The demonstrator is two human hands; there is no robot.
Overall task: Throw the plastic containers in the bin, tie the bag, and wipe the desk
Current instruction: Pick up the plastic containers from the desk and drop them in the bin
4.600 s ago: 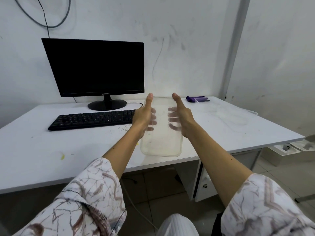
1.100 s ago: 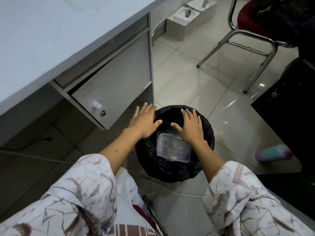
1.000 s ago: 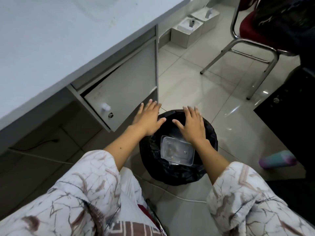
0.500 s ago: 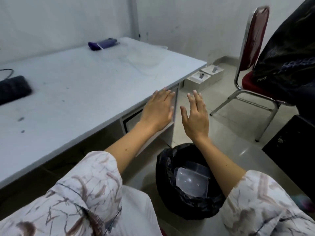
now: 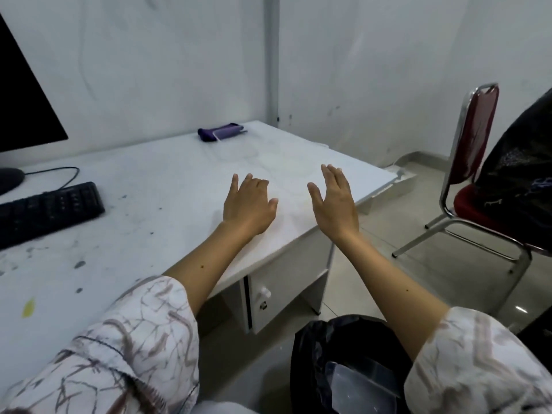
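Container [image 5: 355,386] lies flat in bin [image 5: 310,348].

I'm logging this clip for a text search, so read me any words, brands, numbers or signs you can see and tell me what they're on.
None can be read.
keyboard: key legends too small and blurred.
black bag on the chair: a pale printed pattern, not legible as text.
monitor: only a dark corner shows, with no marking in view.
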